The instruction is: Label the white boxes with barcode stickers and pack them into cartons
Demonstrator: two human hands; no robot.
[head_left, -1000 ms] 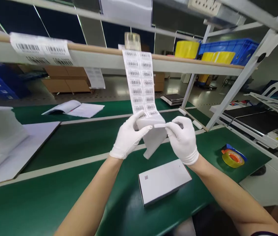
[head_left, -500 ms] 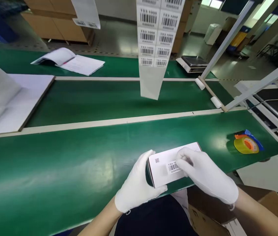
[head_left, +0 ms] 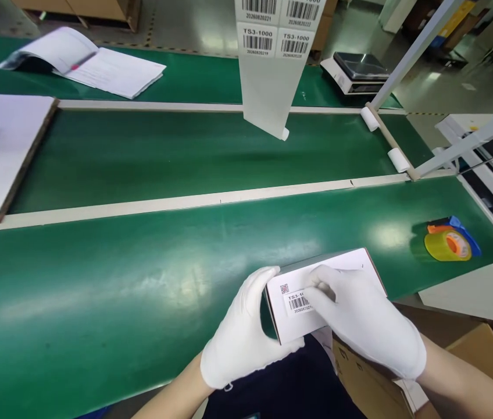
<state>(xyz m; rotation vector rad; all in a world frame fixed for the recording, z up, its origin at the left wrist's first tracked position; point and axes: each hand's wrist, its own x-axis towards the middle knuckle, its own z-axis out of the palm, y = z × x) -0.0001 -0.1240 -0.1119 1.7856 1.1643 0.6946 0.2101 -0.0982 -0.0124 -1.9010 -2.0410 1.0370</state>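
Observation:
A white box (head_left: 290, 330) is tilted above the front edge of the green bench. My left hand (head_left: 246, 334), in a white glove, grips the box's left end, thumb below and fingers above. A barcode label (head_left: 299, 302) reading TS3-10… lies on the box face beside a small QR code (head_left: 284, 288). My right hand (head_left: 360, 314), gloved too, has its thumb and forefinger pinched at the label's right end, covering part of it. Over the bench hangs a strip of barcode labels (head_left: 268, 81), its lower part bare backing with a curled end.
A yellow tape roll (head_left: 447, 244) sits on the bench (head_left: 120, 302) at right. Open papers (head_left: 111, 70) and a scale (head_left: 360, 73) are on the far side. A white board (head_left: 6, 145) lies left. White frame bars (head_left: 416, 52) rise at right; a cardboard box (head_left: 368, 378) is below.
The camera view has shifted, and the hanging strip has moved up in the picture. The box is tilted more, showing its far side. My right thumb and forefinger remain at the label.

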